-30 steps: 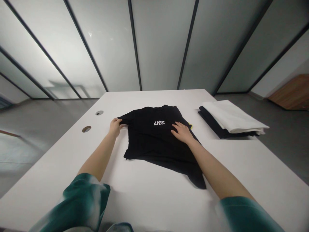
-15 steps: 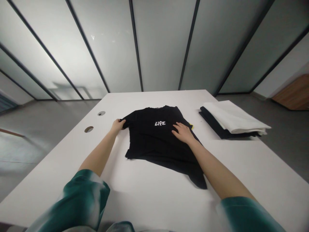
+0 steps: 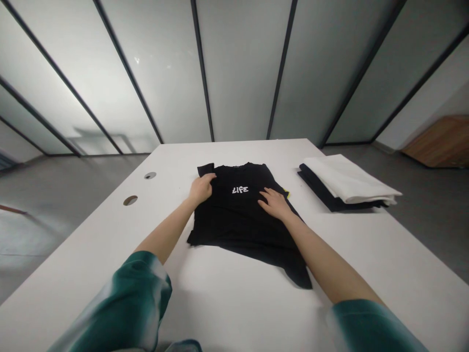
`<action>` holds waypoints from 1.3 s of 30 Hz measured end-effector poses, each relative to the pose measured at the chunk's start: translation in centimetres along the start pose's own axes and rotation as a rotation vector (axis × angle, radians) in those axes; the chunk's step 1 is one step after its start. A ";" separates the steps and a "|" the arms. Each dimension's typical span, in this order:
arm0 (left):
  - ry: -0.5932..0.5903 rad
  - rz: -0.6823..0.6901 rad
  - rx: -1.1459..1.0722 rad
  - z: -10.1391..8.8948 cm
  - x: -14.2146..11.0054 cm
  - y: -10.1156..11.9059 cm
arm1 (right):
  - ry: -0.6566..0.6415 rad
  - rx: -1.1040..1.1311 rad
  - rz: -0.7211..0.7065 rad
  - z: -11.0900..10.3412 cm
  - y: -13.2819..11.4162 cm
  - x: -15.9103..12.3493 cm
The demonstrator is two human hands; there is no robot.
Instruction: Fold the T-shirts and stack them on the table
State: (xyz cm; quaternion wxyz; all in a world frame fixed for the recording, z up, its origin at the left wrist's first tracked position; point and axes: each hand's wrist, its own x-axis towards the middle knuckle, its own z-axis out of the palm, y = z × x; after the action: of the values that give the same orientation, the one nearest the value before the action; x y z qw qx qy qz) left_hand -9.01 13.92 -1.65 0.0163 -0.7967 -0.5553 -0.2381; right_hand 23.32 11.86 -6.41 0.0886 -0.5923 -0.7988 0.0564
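A black T-shirt (image 3: 238,220) lies spread on the white table, its collar at the far side and its lower right corner pulled out towards me. White lettering (image 3: 240,189) shows on its chest. My left hand (image 3: 202,188) is at the shirt's upper left, closed on the sleeve fabric; the sleeve end (image 3: 206,169) sticks up just beyond it. Its fingertips are partly hidden. My right hand (image 3: 276,203) rests on the right half of the shirt, fingers spread, holding nothing. A bit of yellow (image 3: 287,193) shows at the shirt's right edge.
Folded white cloth (image 3: 351,178) lies on folded black cloth (image 3: 318,190) at the right of the white table (image 3: 227,293). Two round holes, a farther one (image 3: 150,175) and a nearer one (image 3: 130,200), are in the tabletop at left. Frosted panels (image 3: 242,68) stand behind.
My left hand has moved right and inward, bringing the left sleeve from stretched out to turned in over the shirt. My right hand stays on the shirt. The view has shifted slightly.
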 end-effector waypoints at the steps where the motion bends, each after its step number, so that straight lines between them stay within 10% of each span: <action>1: -0.098 0.114 0.045 0.3 -0.1 1.0 | 0.000 -0.001 -0.001 0.0 0.0 0.0; 4: -0.220 0.271 0.108 1.1 -0.5 3.0 | 0.008 0.001 -0.012 0.3 0.2 0.1; 9: 0.006 -0.050 0.068 1.8 0.0 2.9 | 0.019 0.008 -0.024 0.6 0.4 0.2; 16: -0.281 -0.072 0.169 3.7 2.7 2.9 | 0.008 0.003 -0.018 0.5 0.2 0.1; 24: -0.304 -0.314 0.142 6.3 4.2 4.6 | 0.004 0.003 -0.009 0.1 0.1 -0.1; 33: -0.317 -0.080 -0.153 5.5 4.6 4.0 | 0.001 0.015 -0.002 0.2 -0.1 -0.1; 39: -0.195 -0.223 0.036 5.4 5.9 1.9 | -0.006 0.020 -0.015 0.3 0.1 0.0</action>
State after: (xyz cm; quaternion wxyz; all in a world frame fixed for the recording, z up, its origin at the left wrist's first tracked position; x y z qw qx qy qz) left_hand -3.76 19.92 -3.64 -0.0500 -0.7491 -0.6433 -0.1498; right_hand 23.39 11.87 -6.71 0.0926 -0.5852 -0.8030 0.0652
